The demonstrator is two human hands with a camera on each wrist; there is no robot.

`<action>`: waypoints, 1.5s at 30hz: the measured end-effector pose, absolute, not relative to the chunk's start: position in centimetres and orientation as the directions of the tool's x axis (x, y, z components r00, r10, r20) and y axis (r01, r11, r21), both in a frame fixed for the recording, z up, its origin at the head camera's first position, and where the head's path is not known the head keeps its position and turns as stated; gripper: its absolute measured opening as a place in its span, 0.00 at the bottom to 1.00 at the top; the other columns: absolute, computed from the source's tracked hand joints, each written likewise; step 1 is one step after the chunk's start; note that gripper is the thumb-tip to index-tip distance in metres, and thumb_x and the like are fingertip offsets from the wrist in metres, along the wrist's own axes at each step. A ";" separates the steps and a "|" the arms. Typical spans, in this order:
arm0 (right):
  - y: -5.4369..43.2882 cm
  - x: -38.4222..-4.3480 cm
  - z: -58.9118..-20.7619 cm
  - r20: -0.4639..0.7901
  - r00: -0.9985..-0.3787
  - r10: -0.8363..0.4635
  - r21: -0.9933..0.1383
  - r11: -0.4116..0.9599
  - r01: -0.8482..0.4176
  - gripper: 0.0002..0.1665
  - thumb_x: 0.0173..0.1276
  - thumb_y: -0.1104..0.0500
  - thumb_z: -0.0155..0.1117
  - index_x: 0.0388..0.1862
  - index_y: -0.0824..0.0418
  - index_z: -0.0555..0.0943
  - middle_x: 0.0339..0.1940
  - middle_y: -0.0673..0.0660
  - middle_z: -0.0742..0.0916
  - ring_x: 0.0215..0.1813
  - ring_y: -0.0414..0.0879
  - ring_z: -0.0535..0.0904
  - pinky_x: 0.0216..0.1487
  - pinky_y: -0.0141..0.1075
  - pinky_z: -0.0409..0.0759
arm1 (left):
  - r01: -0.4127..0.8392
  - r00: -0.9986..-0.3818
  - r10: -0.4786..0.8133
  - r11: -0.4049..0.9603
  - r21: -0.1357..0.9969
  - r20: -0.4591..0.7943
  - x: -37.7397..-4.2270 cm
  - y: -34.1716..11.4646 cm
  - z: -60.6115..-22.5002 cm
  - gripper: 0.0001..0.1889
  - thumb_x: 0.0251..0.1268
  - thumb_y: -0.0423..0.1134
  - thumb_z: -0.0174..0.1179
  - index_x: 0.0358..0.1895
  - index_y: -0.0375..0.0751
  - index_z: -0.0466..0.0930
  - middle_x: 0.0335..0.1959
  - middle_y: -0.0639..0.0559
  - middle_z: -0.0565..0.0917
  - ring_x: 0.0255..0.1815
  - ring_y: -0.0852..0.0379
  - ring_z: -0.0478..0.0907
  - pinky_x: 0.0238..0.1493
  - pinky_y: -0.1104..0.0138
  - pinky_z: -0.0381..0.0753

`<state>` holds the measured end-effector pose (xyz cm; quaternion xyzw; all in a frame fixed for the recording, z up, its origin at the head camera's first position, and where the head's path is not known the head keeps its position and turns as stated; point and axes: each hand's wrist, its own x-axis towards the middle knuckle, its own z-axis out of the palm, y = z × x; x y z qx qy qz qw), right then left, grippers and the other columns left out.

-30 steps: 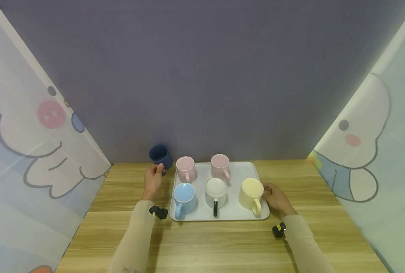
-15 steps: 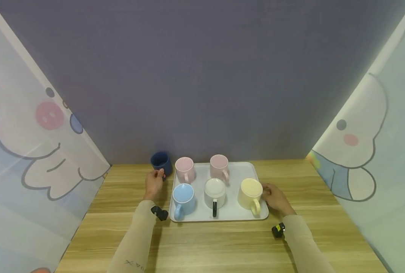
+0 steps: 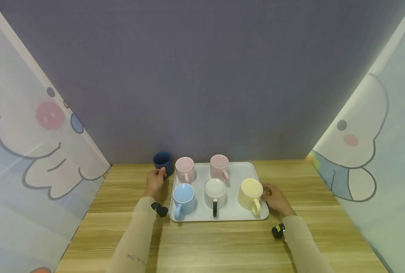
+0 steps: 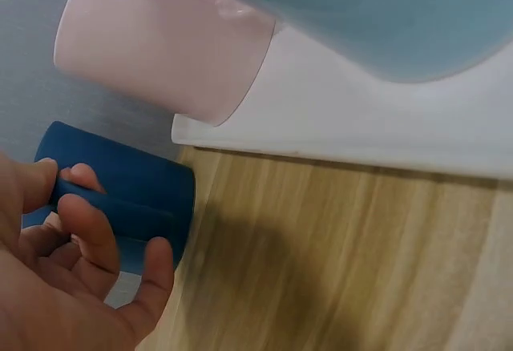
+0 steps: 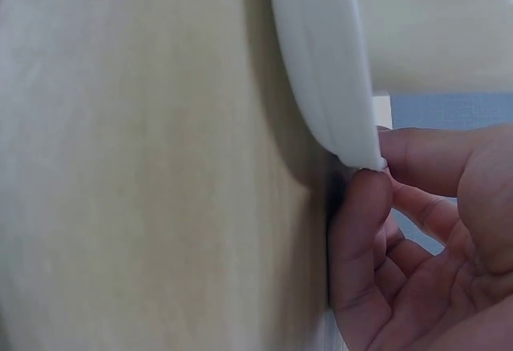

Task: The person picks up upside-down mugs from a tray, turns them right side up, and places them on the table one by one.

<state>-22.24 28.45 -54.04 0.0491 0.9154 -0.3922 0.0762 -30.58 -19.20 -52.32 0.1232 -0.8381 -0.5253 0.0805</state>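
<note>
My left hand pinches the handle of a dark blue mug, which stands upright on the table just left of the tray. In the left wrist view the thumb and fingers curl round that mug's handle. At the right edge of the white tray, my right hand grips the rim between thumb and bent fingers, as the right wrist view shows at the tray edge. A yellow mug on the tray is closest to that hand.
Also on the tray are a left pink mug, another pink mug, a light blue mug and a white mug with a black handle. A grey wall rises behind the wooden table.
My left hand has brought the dark blue mug down and slightly right, to the tabletop beside the tray. The right hand stays at the tray's rim.
</note>
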 end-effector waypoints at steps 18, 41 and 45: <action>28.3 -22.2 -54.2 -0.149 -0.988 0.027 -0.697 0.706 0.125 0.28 0.74 0.60 0.58 0.69 0.69 0.72 0.50 0.67 0.83 0.49 0.56 0.79 0.50 0.50 0.81 | -0.182 -0.950 -0.304 0.369 0.912 -0.066 -30.8 -19.4 -52.0 0.22 0.80 0.49 0.52 0.47 0.28 0.81 0.39 0.34 0.84 0.25 0.61 0.72 0.33 0.67 0.70; 28.5 -22.2 -54.3 -0.108 -0.994 0.017 -0.670 0.737 0.085 0.27 0.74 0.59 0.58 0.68 0.71 0.72 0.44 0.63 0.84 0.45 0.55 0.79 0.48 0.50 0.78 | -0.047 -0.999 -0.003 0.549 0.835 -0.054 -28.6 -16.8 -48.2 0.17 0.71 0.44 0.61 0.43 0.28 0.86 0.35 0.43 0.86 0.38 0.50 0.79 0.38 0.67 0.75; 28.5 -22.2 -54.4 -0.108 -0.994 0.020 -0.671 0.736 0.088 0.28 0.75 0.58 0.59 0.68 0.71 0.72 0.44 0.64 0.83 0.45 0.54 0.79 0.48 0.50 0.78 | -0.103 -0.986 0.061 0.516 0.850 -0.157 -28.3 -15.9 -48.2 0.18 0.71 0.46 0.61 0.38 0.30 0.85 0.32 0.49 0.83 0.37 0.50 0.77 0.38 0.65 0.75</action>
